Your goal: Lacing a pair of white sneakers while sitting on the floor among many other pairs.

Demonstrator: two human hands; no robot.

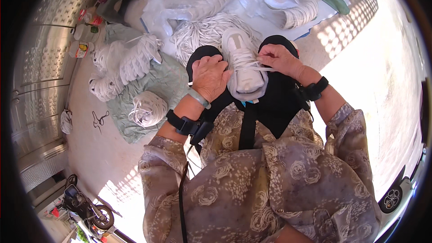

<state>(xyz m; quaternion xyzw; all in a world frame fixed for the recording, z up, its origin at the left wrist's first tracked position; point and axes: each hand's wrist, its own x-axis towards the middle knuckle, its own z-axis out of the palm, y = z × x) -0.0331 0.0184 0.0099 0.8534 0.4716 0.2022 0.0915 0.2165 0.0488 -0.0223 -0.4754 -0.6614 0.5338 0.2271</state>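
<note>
A white lace-up shoe upper point(245, 69) lies lengthwise on my lap between my knees, with white shoelace point(265, 68) crossing its front in rows. My right hand point(281, 60) is at its right edge, thumb and fingers pinched on a length of that lace. At the left edge my left hand point(210, 77) is closed, its fingers bent over the black knee covering and its thumb side touching the upper. What lies inside the left fingers is hidden. Just beyond the upper is a big heap of loose white shoelaces point(202, 36).
Stacked white uppers point(211, 0) lie in clear plastic at the back, with more point(297, 0) beside them. On a green cloth point(130, 128) at left sit laced uppers point(130, 60) and a single one point(148, 109). Metal doors point(40, 58), a motorcycle point(87, 207) and a car wheel point(393, 199) stand around.
</note>
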